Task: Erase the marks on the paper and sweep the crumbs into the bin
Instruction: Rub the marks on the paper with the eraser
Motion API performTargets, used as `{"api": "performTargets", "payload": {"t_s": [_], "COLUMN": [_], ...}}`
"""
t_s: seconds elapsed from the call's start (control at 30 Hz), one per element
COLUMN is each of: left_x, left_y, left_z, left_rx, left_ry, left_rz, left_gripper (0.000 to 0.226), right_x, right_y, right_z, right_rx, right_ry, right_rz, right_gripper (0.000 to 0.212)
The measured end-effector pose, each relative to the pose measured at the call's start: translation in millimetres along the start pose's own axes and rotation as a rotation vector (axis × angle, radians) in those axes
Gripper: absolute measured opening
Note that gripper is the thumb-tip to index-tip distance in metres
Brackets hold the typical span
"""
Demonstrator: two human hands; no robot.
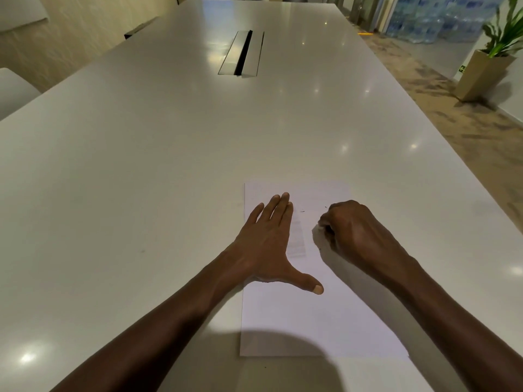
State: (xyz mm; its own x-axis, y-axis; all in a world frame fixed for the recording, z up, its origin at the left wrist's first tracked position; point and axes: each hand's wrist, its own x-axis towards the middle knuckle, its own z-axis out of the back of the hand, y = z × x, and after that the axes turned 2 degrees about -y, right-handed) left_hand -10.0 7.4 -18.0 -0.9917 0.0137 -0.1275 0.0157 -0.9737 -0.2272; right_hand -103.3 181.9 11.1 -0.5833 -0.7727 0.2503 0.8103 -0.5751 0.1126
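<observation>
A white sheet of paper (pixel 311 315) lies on the table near its front edge. My left hand (pixel 268 244) rests flat on the paper's left part, fingers spread and thumb stretched to the right. My right hand (pixel 351 230) is curled into a fist on the paper's upper right part, its fingertips pinched on something small and pale that is mostly hidden. A few faint dark pencil marks (pixel 302 211) show on the paper between the two hands. No bin is in view.
The long white table (pixel 169 137) stretches away, with a metal cable hatch (pixel 242 53) set in its middle. A potted plant (pixel 486 69) stands on the floor at the right. A chair back (pixel 14 89) shows at the left edge.
</observation>
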Motion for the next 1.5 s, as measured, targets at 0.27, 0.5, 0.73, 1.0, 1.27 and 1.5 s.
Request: {"api": "performTargets", "payload": {"t_s": [0.27,0.5,0.73,1.0,1.27,1.5], "left_x": [-2,-4,-13,-13,-13,-13], "left_y": [0,8,16,18,18,16], "left_z": [1,13,15,8,8,10], "left_rx": [-0.041,-0.169,-0.084,-0.036,-0.027,-0.014], "left_ry": [-0.009,0.022,0.037,0.038,0.049,0.061], "left_rz": [-0.001,-0.029,0.005,-0.003,0.014,0.017], "left_gripper": [0.159,0.152,0.158,0.159,0.160,0.159], "right_x": [12,-1,-17,-6,24,-33], "right_y": [-4,8,33,33,18,33], "right_z": [18,25,16,6,-5,11], "right_rx": [0.060,0.433,0.525,0.397,0.351,0.436], "right_ry": [0.211,0.089,0.091,0.005,-0.002,0.059], "right_rz": [0.069,-0.199,-0.199,0.012,0.080,0.058], "right_gripper": [0.021,0.012,0.005,0.014,0.010,0.012]}}
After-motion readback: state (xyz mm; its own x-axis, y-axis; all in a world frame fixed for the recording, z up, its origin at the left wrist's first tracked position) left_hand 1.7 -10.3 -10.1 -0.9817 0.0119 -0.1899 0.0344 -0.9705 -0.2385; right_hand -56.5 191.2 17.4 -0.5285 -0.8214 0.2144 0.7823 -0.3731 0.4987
